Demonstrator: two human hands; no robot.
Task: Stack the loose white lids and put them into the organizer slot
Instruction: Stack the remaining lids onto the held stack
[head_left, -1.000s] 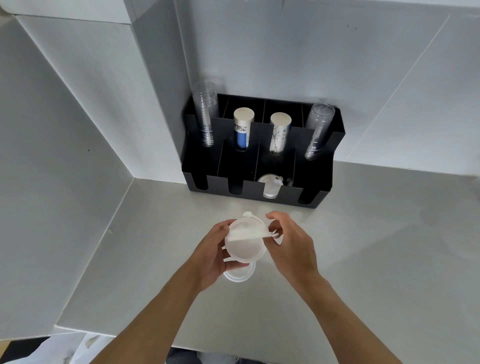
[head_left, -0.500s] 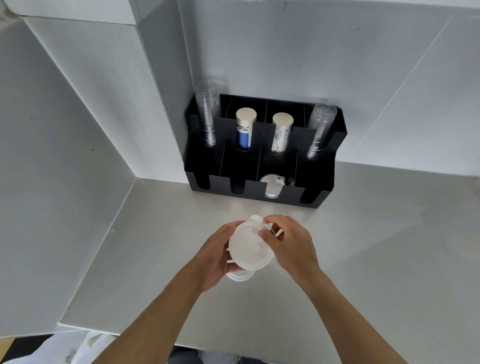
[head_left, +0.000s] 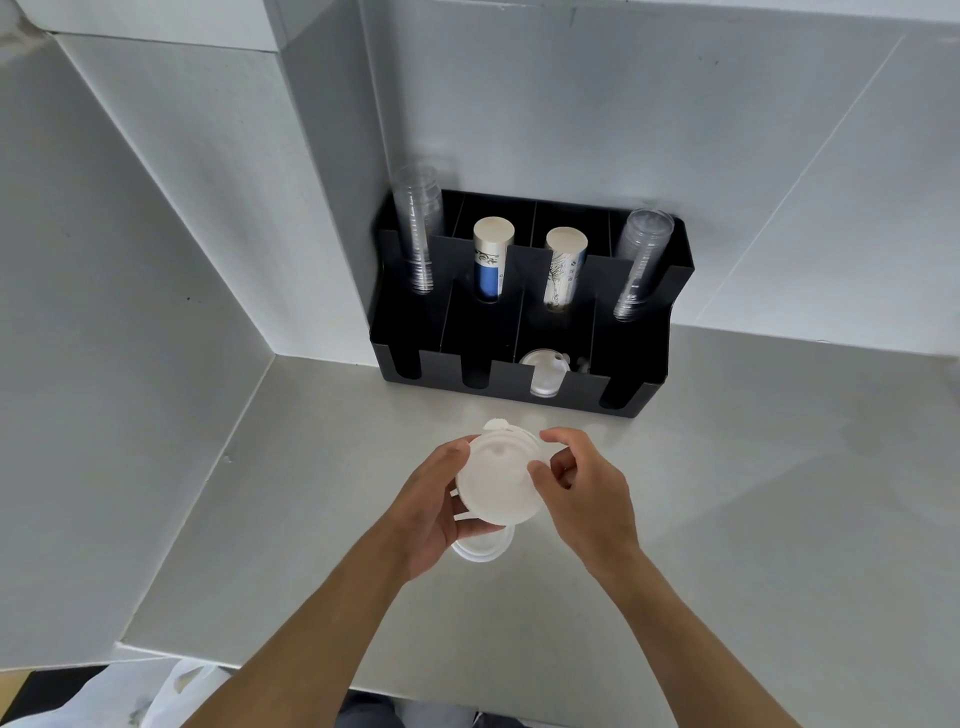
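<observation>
I am gripping the lid stack (head_left: 498, 480) in my left hand (head_left: 436, 506), my right hand (head_left: 582, 491) pinching its rim to square it; next I judge it needs carrying to the organizer (head_left: 519, 382) slot.

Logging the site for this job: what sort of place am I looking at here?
Probably a drinks service station, as in a café or a mock-up of one. A black organizer holds stacked clear cups, paper cups and lids on a plain grey counter between white panels.

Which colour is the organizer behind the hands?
Black organizer, clearest in the head view.
</observation>
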